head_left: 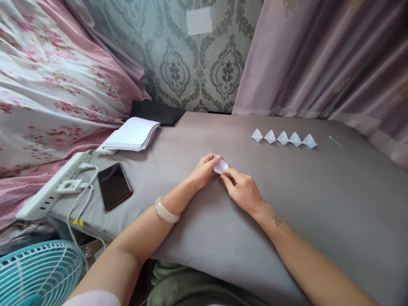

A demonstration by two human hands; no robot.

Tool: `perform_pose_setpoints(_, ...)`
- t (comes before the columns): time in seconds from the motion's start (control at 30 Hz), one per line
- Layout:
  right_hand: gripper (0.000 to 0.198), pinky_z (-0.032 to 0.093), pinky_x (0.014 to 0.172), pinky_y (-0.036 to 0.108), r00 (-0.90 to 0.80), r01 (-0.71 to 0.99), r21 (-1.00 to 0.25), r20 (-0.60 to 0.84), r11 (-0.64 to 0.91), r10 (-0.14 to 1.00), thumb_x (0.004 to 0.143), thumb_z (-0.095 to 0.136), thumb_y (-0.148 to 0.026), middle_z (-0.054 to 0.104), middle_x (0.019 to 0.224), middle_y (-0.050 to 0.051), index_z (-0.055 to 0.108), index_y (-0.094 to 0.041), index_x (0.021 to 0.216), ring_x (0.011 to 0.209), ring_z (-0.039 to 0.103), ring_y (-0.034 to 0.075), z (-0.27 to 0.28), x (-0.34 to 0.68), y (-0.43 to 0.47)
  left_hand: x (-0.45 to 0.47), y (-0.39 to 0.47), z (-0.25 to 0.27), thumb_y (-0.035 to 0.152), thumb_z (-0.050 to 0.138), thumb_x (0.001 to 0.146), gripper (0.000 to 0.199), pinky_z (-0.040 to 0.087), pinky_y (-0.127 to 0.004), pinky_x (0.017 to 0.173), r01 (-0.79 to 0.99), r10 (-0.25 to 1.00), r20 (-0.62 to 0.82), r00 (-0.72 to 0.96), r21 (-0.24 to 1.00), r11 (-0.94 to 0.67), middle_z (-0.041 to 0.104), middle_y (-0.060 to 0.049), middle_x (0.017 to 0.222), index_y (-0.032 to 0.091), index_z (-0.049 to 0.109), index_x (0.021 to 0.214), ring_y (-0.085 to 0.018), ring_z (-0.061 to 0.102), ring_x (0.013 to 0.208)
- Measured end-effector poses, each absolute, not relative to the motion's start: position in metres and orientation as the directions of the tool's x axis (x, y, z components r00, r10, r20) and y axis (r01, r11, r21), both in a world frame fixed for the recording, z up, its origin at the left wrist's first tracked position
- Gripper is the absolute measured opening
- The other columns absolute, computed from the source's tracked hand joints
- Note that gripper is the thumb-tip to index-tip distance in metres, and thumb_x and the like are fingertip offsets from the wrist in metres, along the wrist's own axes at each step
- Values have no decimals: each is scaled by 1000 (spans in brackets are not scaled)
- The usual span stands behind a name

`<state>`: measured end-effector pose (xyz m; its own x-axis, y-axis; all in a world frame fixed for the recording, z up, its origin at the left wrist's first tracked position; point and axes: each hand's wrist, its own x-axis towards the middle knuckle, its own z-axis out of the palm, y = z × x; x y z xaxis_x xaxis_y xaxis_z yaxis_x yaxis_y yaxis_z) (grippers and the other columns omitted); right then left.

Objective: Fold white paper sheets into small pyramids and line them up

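A small piece of folded white paper (219,166) is held just above the middle of the grey-covered table (204,216). My left hand (205,170) pinches its upper left side between thumb and fingers. At its lower right edge, my right hand (244,190) grips it with thumb and forefinger. Some of the paper is hidden by the fingers. To the right, farther back, several folded white paper shapes (283,138) with pointed tops stand in a row.
A stack of white paper (134,132) lies at the back left before a black folded item (157,111). Nearer are a phone (114,186), a white power strip (68,176) with cables, and a turquoise fan (41,272). A thin stick (335,141) lies far right.
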<state>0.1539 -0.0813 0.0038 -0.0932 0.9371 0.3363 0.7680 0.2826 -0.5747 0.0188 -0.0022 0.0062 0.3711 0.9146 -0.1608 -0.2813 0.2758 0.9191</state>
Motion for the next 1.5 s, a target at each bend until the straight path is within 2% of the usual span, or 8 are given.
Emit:
perform_pose_setpoints(0.1,19,47,73,29,-128,778,-546,346,310,930,93,45,-27,72,87,5,64,-23,97,77,67,19,3,147,-83,23,-5,12,22,59,86,10,52,-32,78,-433,895,-197,399,820,374,61,-3,77,12,59,85,-13,63,71)
perform_pose_setpoints(0.17,21,47,72,29,-156,792,-515,346,327,925,93,44,-27,71,86,5,64,-23,96,77,67,19,2,144,-84,24,-6,16,18,53,90,11,53,-34,81,-473,892,-242,382,778,414,59,-2,72,12,59,83,-11,61,65)
perform_pose_setpoints(0.33,22,46,73,28,-215,805,-462,356,371,909,94,42,-25,71,87,6,64,-22,96,81,66,19,1,141,-86,23,-4,18,15,46,93,18,52,-30,74,-499,902,-285,325,758,420,56,0,65,10,58,81,-9,57,56)
perform_pose_setpoints(0.53,24,44,69,28,-227,821,-427,364,378,904,95,42,-25,71,84,6,65,-22,95,78,66,19,1,140,-87,21,-1,14,18,54,89,12,52,-30,73,-498,888,-279,365,747,440,59,-2,67,11,59,80,-10,60,60)
perform_pose_setpoints(0.7,25,40,63,27,-104,874,-403,388,270,916,94,43,-26,73,82,7,67,-21,95,73,68,19,2,140,-87,17,-1,18,13,64,74,8,51,-30,77,-470,903,-209,377,796,380,66,-6,79,12,61,82,-16,65,77)
perform_pose_setpoints(0.87,24,36,59,26,-74,916,-336,399,221,914,94,45,-25,73,77,6,67,-20,93,68,67,18,-1,140,-87,15,-3,17,7,59,68,20,49,-29,67,-334,912,-229,341,877,345,69,-10,84,11,62,87,-17,65,73)
perform_pose_setpoints(1.17,24,30,58,29,-254,933,-154,360,325,898,95,42,-19,69,76,5,64,-17,87,71,63,16,4,130,-88,22,-4,11,10,61,61,13,45,-25,60,-301,917,-308,254,876,377,66,-6,66,11,64,74,-14,62,60)
perform_pose_setpoints(1.5,25,32,63,30,-340,920,-89,305,382,890,96,38,-15,67,82,5,61,-17,85,76,59,16,2,129,-89,20,-4,0,20,68,55,19,41,-24,54,-252,959,-208,193,934,253,67,-6,63,10,68,71,-14,59,55)
